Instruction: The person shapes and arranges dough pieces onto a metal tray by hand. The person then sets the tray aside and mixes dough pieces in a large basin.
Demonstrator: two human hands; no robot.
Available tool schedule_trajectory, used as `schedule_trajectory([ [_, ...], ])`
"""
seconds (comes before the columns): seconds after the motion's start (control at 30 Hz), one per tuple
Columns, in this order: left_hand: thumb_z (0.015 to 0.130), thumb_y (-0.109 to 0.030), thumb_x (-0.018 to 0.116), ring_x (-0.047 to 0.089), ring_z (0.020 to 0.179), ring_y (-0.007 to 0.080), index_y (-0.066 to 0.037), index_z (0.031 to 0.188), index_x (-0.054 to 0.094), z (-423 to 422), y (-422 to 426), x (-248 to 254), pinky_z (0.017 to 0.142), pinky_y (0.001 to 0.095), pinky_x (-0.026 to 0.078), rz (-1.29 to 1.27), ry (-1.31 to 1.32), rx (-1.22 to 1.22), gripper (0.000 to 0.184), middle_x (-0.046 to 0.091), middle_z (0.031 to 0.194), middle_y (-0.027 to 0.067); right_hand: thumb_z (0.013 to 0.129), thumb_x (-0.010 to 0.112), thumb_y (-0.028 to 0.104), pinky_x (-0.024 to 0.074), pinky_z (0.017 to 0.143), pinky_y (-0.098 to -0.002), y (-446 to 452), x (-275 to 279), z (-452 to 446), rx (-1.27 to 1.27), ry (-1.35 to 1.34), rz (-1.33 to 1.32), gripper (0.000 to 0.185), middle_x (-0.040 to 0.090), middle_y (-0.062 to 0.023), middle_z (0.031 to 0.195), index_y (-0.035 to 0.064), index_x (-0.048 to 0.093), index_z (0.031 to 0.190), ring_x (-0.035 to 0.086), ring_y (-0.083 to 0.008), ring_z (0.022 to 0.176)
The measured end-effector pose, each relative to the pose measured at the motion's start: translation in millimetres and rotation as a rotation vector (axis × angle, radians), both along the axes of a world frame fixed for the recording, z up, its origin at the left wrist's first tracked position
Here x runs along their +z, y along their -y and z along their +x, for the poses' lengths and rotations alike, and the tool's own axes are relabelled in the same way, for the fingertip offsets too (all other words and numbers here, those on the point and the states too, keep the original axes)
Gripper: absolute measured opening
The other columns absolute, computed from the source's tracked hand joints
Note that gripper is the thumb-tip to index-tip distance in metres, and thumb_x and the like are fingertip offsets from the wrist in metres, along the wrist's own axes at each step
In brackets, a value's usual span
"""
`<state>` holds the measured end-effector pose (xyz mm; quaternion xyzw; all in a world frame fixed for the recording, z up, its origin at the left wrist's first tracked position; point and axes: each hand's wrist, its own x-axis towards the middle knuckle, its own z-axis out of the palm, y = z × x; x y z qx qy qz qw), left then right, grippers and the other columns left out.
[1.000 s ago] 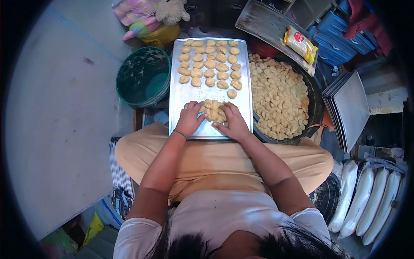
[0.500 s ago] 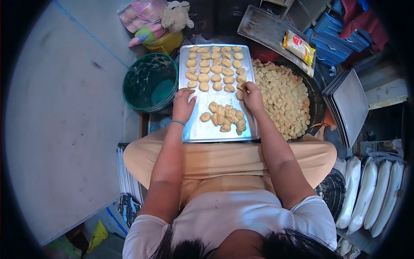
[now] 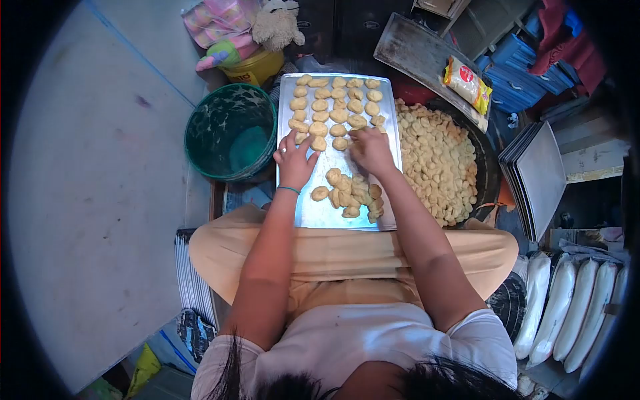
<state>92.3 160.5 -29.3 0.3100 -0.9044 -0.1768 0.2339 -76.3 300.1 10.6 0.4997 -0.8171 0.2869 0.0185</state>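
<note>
A metal baking tray [image 3: 303, 217] lies across my lap, bearing rows of pale dough pieces [image 3: 339, 116] on its far half. Nearer to me on it is a loose pile of dough pieces [image 3: 347, 192]. My left hand [image 3: 295, 161] is over the tray's left side, fingers apart, fingertips touching the nearest pieces of the left rows. My right hand [image 3: 372, 153] reaches over the right part of the rows with its fingers curled down on a dough piece at the near end of a row. That piece is mostly hidden under the fingers.
A green tub [image 3: 230, 133] stands left of the tray. To the right is a large round container [image 3: 490, 163] heaped with dough pieces [image 3: 437, 160]. A yellow-ended packet [image 3: 467, 85] rests on a dark tray [image 3: 417, 50] behind it. Stacked trays [image 3: 537, 180] lean farther right.
My right hand has moved left from the tray's right edge to the neighbouring row. My left hand has shifted from the left rim onto the near dough pieces. The view has tilted slightly.
</note>
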Motion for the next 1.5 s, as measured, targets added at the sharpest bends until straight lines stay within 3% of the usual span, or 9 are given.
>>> schedule_trajectory([
  [0.2,0.075,-0.021,0.072,0.038,0.129,0.0321,-0.019,0.106,0.069,-1.6,7.4,-7.9,0.099,0.048,0.026,0.062,-0.025,-0.007,0.031,0.045,0.139,0.0122,0.075,0.071,0.015,0.0364,0.087,-0.0409,11.2,-13.4,-2.5,0.155,0.042,0.145,0.03,0.064,-0.0035,0.096,0.0155,0.068,0.105,0.055,-0.0251,0.099],
  [0.33,0.073,-0.018,0.071,0.039,0.128,0.0324,-0.018,0.106,0.068,-0.2,4.6,-3.2,0.099,0.0472,0.027,0.071,-0.03,-0.009,0.033,0.045,0.139,0.0113,0.077,0.067,0.013,0.0357,0.088,-0.0414,-10.7,8.8,-1.8,0.011,0.032,0.172,0.027,0.064,-0.0018,0.1,0.0174,0.069,0.103,0.055,-0.0244,0.101],
  [0.63,0.082,-0.025,0.066,0.038,0.128,0.0341,-0.013,0.131,0.052,-14.3,34.6,-6.3,0.102,0.051,0.028,0.102,-0.222,0.069,0.053,0.041,0.141,0.0122,0.072,0.069,0.012,0.0437,0.085,-0.0388,-8.8,0.6,-18.4,0.027,0.181,0.118,0.032,0.064,-0.0067,0.099,0.0132,0.069,0.104,0.061,-0.0272,0.094],
  [0.73,0.085,-0.027,0.065,0.039,0.129,0.0331,-0.011,0.131,0.054,-18.8,39.7,-0.5,0.102,0.051,0.03,0.176,-0.079,0.087,0.05,0.043,0.141,0.0114,0.073,0.065,0.014,0.0418,0.086,-0.0416,-20.1,-8.1,-29.0,-0.133,0.265,0.091,0.033,0.063,-0.0099,0.101,0.0127,0.069,0.105,0.06,-0.0305,0.1],
  [0.87,0.085,-0.028,0.065,0.039,0.129,0.0325,-0.012,0.128,0.056,-24.1,33.1,8.6,0.101,0.0518,0.032,0.223,-0.011,0.153,0.046,0.045,0.138,0.0106,0.075,0.066,0.014,0.0504,0.079,-0.0397,-41.3,-13.8,-48.2,-0.249,0.266,-0.096,0.035,0.061,-0.0158,0.098,0.008,0.067,0.109,0.061,-0.033,0.089],
  [1.0,0.085,-0.026,0.065,0.044,0.125,0.033,-0.013,0.128,0.057,-37.4,54.3,-0.8,0.099,0.0493,0.035,0.022,-0.104,0.107,0.045,0.048,0.137,0.0108,0.076,0.068,0.013,0.0508,0.078,-0.038,-37.4,-21.4,-66.5,-0.346,0.345,-0.161,0.033,0.062,-0.0138,0.097,0.0062,0.066,0.109,0.062,-0.0279,0.084],
  [1.33,0.086,-0.024,0.064,0.052,0.119,0.0313,-0.011,0.127,0.059,-67.2,76.7,0.1,0.097,0.0486,0.036,0.218,-0.167,0.13,0.043,0.058,0.126,0.0127,0.078,0.076,0.018,0.0508,0.064,-0.0271,-22.8,-28.4,-80.1,-0.304,0.815,-0.198,0.032,0.064,-0.0074,0.079,0.0007,0.064,0.102,0.061,-0.0133,0.069],
  [1.43,0.086,-0.024,0.065,0.052,0.118,0.0314,-0.011,0.126,0.059,-67.4,74.9,-1.2,0.096,0.0491,0.037,0.201,-0.197,0.13,0.043,0.058,0.124,0.0125,0.076,0.078,0.027,0.0523,0.067,-0.031,-11.1,-31.3,-96.5,-0.417,0.793,-0.204,0.04,0.066,-0.0111,0.082,0.0012,0.064,0.104,0.065,-0.0192,0.074],
  [1.5,0.086,-0.025,0.065,0.052,0.117,0.0314,-0.011,0.126,0.059,-67.6,74.7,-2.9,0.096,0.0494,0.037,0.207,-0.208,0.129,0.043,0.058,0.123,0.0125,0.074,0.078,0.032,0.0529,0.07,-0.0349,2.9,-31.4,-102.5,-0.426,0.534,-0.123,0.046,0.067,-0.0134,0.086,0.002,0.064,0.105,0.067,-0.0248,0.079],
])
